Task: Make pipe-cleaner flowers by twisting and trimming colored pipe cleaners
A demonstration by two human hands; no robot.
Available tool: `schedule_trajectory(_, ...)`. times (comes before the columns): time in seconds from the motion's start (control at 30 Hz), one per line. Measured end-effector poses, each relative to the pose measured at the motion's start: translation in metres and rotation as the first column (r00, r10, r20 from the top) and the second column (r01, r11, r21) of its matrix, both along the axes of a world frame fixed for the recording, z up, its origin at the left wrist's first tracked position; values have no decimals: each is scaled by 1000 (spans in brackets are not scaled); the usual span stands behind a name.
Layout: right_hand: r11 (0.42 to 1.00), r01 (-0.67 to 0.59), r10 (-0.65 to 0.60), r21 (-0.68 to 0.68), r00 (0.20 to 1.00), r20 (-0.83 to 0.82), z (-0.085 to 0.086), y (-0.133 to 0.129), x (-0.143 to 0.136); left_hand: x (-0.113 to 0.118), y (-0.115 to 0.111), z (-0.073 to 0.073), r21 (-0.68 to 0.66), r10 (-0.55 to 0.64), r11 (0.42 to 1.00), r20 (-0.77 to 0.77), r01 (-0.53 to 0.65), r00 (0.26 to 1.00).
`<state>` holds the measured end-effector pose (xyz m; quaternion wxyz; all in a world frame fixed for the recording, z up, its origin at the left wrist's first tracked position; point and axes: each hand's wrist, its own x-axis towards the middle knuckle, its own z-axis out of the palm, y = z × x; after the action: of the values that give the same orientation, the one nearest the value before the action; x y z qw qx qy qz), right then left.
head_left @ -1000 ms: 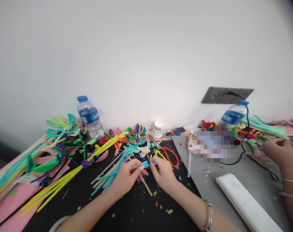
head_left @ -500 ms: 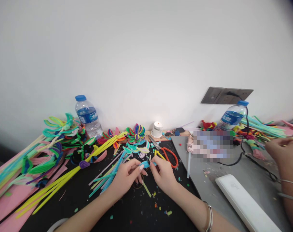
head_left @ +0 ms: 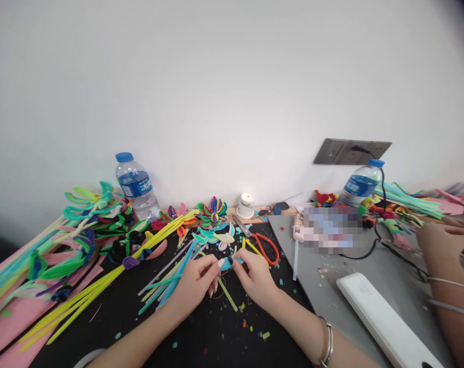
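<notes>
Above the black mat (head_left: 201, 332), my left hand (head_left: 199, 277) pinches a short blue pipe-cleaner piece (head_left: 226, 264) between thumb and fingers. My right hand (head_left: 254, 274) closes on the other end of that piece, where a small black bit shows at the fingertips. The fingers hide much of the piece. A pale green pipe-cleaner strip (head_left: 228, 295) lies below the hands. Behind them are scissors with red and yellow handles (head_left: 268, 249) and some teal and white looped pipe-cleaner petals (head_left: 225, 237).
Yellow pipe cleaners (head_left: 97, 286) and colourful pipe-cleaner flowers lie at left by a water bottle (head_left: 136, 186). A white spool (head_left: 246, 205) stands against the wall. At right are a pink glue gun (head_left: 298, 228), a white case (head_left: 385, 319), a cable and another person's hand (head_left: 442, 245).
The view has shifted slightly to the right. My hands stay together on the blue piece with small finger movements. The other person's hand now shows a dark object at its fingers.
</notes>
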<state>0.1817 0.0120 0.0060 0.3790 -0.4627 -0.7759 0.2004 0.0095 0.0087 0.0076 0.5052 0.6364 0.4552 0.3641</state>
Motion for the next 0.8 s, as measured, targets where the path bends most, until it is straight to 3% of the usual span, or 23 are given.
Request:
schedule_trajectory(0.13,995,-16,9,-102,997,-73,0,-1,-1,-2,-4,2,176,66,984,-155,-38,986)
schedule_trajectory(0.27,990,-15,1,-141,995,-99,1,0,-1,-2,-6,5,256,93,966,-203,-39,975)
schedule_trajectory(0.8,999,11,-19,45,983,183,-1,0,0,1,-5,-1,397,196,916,-321,-56,927)
